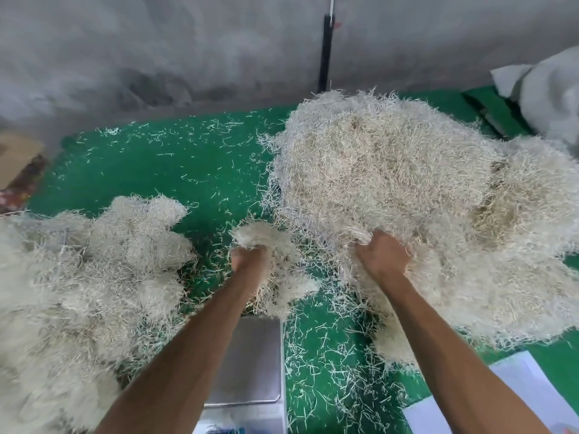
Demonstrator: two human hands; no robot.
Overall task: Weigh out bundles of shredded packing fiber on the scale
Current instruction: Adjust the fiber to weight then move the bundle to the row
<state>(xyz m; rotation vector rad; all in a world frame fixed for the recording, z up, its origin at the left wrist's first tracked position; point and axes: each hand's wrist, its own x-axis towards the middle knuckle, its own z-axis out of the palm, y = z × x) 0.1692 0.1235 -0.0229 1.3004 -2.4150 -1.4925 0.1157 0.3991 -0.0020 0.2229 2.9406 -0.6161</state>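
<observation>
Text: no legible brand, label or writing anywhere; scale display at 6 o'clock is cut off by the frame edge and unreadable.
Fiber look: pale cream, thin crinkled strands, tangled and springy, tan patches deeper in the mass.
Big pile (423, 195): fills 1 to 4 o'clock of the green table (175, 164), by far the largest heap, ragged edges.
Left heap (94, 277): 8 to 9 o'clock, several rounded clumps touching one another, runs out of frame at left and bottom.
Small bundle (272, 270): centre, just above the scale, lying partly on the platform's far edge.
Scale (250, 364): 6 o'clock, bare steel platform with rounded corners, between the two forearms, partly hidden by the left forearm.
Left hand (249, 256): fingers curled into the top of the small bundle, gripping a tuft that sticks up past the knuckles.
Right hand (383, 255): at the near edge of the big pile, fingers curled and dug in, gripping a tuft of strands; fingertips buried.
Loose strands (329, 364): scattered over the table, thickest at 5 o'clock beside the scale, sparser at 11 o'clock.
White sheets (513, 389): 4 to 5 o'clock, near corner, blank as far as visible.
Black pole (326, 51): 12 o'clock, upright against the grey wall.
White sack (551, 95): 2 o'clock, crumpled, at the table's far right edge.
</observation>
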